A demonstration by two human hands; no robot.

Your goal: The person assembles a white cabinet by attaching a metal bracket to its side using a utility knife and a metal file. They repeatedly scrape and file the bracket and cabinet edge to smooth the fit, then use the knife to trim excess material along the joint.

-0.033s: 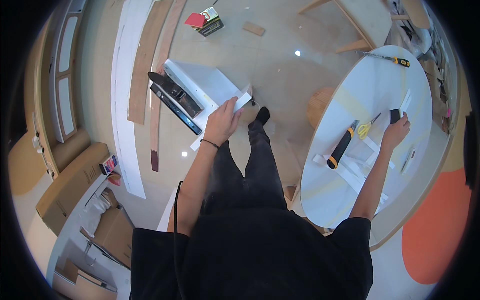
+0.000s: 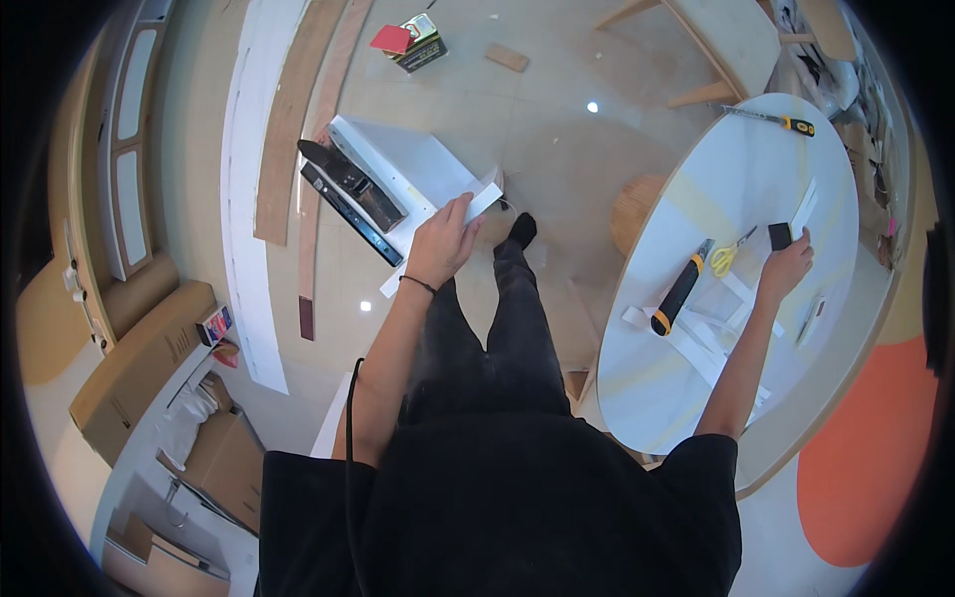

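Currently, left hand (image 2: 441, 242) is gripping a short white strip (image 2: 482, 199) at frame centre; right hand (image 2: 786, 267) is pinching a small black block (image 2: 780, 236) over the white oval table (image 2: 676, 388), where several white strips (image 2: 701, 333) are lying loose.

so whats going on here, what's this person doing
A person stands beside a white oval table. Their left hand holds a short white strip out over the floor, away from the table. Their right hand reaches onto the tabletop and grips a small black block. On the table lie yellow-handled scissors, a black and yellow tool and more white strips. White panels and wooden boards lie on the floor.
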